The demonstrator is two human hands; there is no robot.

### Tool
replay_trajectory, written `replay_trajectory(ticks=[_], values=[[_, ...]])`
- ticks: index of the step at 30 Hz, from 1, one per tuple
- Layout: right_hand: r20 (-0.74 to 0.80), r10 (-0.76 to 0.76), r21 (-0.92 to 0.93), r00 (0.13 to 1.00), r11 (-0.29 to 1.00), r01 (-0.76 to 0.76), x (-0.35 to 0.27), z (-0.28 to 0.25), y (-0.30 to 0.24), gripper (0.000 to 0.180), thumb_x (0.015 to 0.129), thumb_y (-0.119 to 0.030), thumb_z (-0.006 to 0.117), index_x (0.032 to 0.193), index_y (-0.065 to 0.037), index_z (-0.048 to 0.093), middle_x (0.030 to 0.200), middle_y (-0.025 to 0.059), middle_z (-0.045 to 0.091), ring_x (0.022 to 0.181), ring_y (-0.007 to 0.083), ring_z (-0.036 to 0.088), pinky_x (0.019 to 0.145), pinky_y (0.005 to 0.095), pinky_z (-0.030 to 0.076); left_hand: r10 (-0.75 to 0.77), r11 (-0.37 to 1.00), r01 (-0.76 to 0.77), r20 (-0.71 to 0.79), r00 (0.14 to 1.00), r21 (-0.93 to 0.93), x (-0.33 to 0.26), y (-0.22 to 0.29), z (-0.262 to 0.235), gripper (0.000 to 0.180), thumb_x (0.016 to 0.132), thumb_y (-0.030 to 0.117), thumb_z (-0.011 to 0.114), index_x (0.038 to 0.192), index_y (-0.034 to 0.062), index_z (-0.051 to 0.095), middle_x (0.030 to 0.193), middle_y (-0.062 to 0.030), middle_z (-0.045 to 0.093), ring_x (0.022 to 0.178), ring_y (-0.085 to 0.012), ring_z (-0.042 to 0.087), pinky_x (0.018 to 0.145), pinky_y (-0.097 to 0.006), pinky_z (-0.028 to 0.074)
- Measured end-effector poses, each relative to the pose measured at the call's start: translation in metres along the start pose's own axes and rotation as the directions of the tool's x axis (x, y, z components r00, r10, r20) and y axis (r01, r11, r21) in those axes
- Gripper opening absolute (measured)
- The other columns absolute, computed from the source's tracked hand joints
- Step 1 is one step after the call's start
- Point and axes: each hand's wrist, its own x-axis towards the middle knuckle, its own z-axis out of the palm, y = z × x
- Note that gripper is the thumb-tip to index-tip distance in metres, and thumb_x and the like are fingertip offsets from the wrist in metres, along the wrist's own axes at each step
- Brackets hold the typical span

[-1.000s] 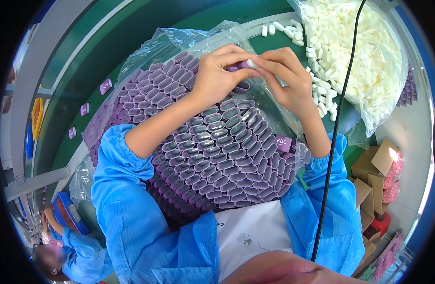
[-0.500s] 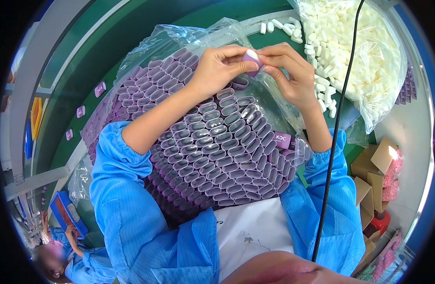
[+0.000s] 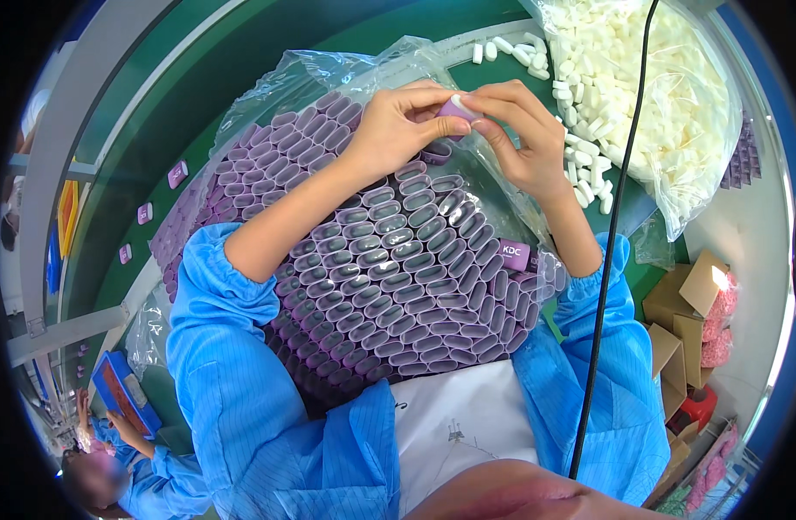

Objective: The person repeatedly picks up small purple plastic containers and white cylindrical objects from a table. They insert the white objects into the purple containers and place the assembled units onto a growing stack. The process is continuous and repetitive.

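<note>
Upper centre, left hand and right hand, fingers pinching one purple case; uneven pressure could skew that white insert!

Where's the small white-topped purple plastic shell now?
The purple shell is at the head view's upper centre, between the left hand and right hand, near open purple oval shells.

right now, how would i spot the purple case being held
Find the big array of open purple cases, then its far side, where the left hand and right hand meet. The held purple case is between them; unlike its neighbours, it shows a white piece at one end.
</note>
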Motion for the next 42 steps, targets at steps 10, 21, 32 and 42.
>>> replay_trajectory(ticks=[10,21,32,42], values=[[0.007,0.399,0.351,0.917,0.858,-0.376,-0.005,0.006,0.0,0.017,0.08,0.001,0.068,0.097,0.001,0.069,0.095,0.0097,0.064,0.08,0.0166,0.064,0.072,0.0266,0.052,0.209,0.923,-0.14,-0.162,0.964,0.359,-0.003,0.004,0.007,0.034,0.072,0.021,0.079,0.1,0.0049,0.069,0.088,-0.0068,0.068,0.074,-0.0127,0.062,0.068,-0.026,0.05],[-0.098,0.213,0.143,0.972,0.97,-0.198,-0.008,0.013,0.001,0.011,0.082,0.0,0.066,0.093,0.002,0.067,0.094,0.0105,0.066,0.076,0.0158,0.064,0.066,0.0244,0.05,0.109,0.992,-0.093,-0.195,0.975,0.087,-0.003,0.001,0.005,0.031,0.077,0.001,0.074,0.106,-0.0032,0.063,0.098,-0.0083,0.066,0.09,-0.0129,0.063,0.082,-0.026,0.052],[-0.062,0.334,0.373,0.941,0.882,-0.288,-0.011,0.015,-0.001,0.014,0.084,0.002,0.064,0.098,0.005,0.064,0.101,0.0133,0.061,0.076,0.0168,0.066,0.066,0.0248,0.055,-0.072,0.981,0.037,-0.182,0.981,-0.19,0.005,0.005,-0.001,0.025,0.084,0.008,0.07,0.106,-0.0023,0.064,0.099,-0.0109,0.067,0.091,-0.0127,0.063,0.082,-0.025,0.051],[0.073,0.303,0.281,0.95,0.908,-0.311,-0.009,0.011,0.005,0.012,0.08,-0.002,0.071,0.089,0.003,0.065,0.099,0.0092,0.06,0.079,0.0129,0.062,0.066,0.0248,0.053,-0.131,0.981,0.104,-0.158,0.979,-0.165,0.001,0.005,-0.001,0.024,0.085,0.012,0.069,0.105,-0.0003,0.067,0.099,-0.0087,0.068,0.088,-0.0111,0.063,0.08,-0.025,0.052]])
